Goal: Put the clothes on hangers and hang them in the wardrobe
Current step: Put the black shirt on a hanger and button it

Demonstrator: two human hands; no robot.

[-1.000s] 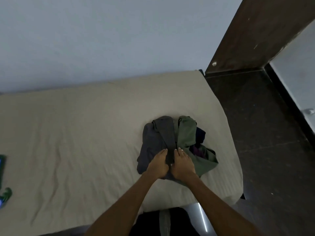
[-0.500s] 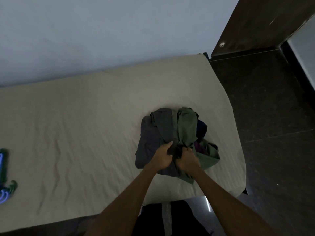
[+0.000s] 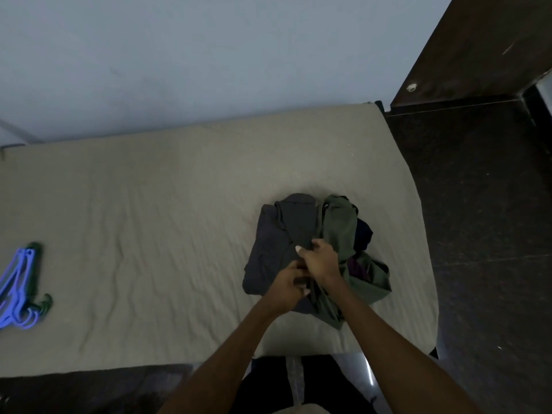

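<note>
Both hands [image 3: 304, 270] grip the clothes pile [image 3: 298, 234] — on the bed [image 3: 149, 234].

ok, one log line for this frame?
step: picking garment from pile | left hand: grips grey garment | right hand: grips green garment | hangers: untouched, far left on bed
</note>
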